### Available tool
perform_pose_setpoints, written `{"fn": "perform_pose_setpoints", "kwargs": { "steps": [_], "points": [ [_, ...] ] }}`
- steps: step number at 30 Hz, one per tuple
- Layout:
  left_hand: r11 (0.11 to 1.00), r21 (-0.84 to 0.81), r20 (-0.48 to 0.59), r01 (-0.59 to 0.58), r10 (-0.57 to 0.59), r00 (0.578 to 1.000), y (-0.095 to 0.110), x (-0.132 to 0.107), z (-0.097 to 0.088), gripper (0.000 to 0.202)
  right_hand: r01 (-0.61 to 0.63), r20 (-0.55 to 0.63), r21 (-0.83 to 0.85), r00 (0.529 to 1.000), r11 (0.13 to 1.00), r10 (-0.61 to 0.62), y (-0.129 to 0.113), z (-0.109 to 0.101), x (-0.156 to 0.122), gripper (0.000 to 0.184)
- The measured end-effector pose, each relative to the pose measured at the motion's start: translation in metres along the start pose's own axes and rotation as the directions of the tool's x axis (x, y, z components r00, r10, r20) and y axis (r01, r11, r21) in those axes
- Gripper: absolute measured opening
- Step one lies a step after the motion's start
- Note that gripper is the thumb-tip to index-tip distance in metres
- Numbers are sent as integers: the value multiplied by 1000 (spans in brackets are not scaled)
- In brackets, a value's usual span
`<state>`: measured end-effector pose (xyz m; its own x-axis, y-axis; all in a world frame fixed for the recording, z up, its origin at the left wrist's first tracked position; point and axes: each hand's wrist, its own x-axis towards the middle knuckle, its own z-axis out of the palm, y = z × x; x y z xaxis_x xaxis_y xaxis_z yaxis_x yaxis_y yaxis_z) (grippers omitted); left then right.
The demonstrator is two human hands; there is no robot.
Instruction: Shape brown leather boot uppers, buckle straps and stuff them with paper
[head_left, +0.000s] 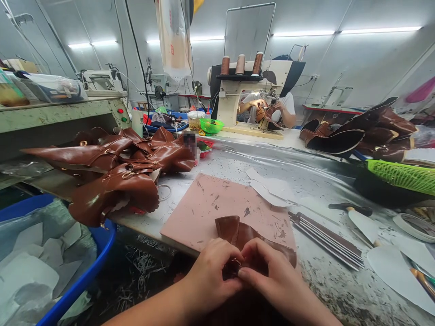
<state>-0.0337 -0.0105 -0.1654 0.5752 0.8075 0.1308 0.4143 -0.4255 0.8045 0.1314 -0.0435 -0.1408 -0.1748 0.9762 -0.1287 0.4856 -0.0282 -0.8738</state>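
A brown leather piece (234, 232) lies over the near edge of a pink work board (210, 203). My left hand (210, 278) and my right hand (275, 280) meet at its near end. Both hands are closed, fingers pinching the leather around a small metal ring or buckle (236, 262) between the fingertips. The lower part of the leather is hidden under my hands.
A pile of brown leather pieces (115, 172) sits at the left, another pile (367, 131) at the far right. A blue tub (98, 253) with paper scraps stands lower left. Metal strips (326, 237), white paper patterns (272, 190), a green basket (404, 174) lie right. A person sews at a machine (251, 90) behind.
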Motion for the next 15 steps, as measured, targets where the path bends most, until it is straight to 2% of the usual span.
{"fn": "perform_pose_setpoints", "kwargs": {
  "steps": [3, 6, 10, 15],
  "points": [
    [984, -127, 146, 129, -110, 983, 0, 3, -9, 27, -28, 36, 26, 999, 999, 27, 0, -2, 0, 12],
    [897, -347, 315, 273, -163, 935, -5, 8, -18, 28, -17, 47, -27, 999, 999, 18, -1, -5, 0, 15],
    [763, -549, 331, 342, -177, 927, -8, 10, -19, 26, 4, 56, -206, 998, 978, 8, -5, -7, -1, 7],
    [768, -550, 320, 328, -168, 932, -6, 11, -17, 24, 28, 62, -183, 998, 983, -16, -2, -3, -1, 12]
  ]
}}
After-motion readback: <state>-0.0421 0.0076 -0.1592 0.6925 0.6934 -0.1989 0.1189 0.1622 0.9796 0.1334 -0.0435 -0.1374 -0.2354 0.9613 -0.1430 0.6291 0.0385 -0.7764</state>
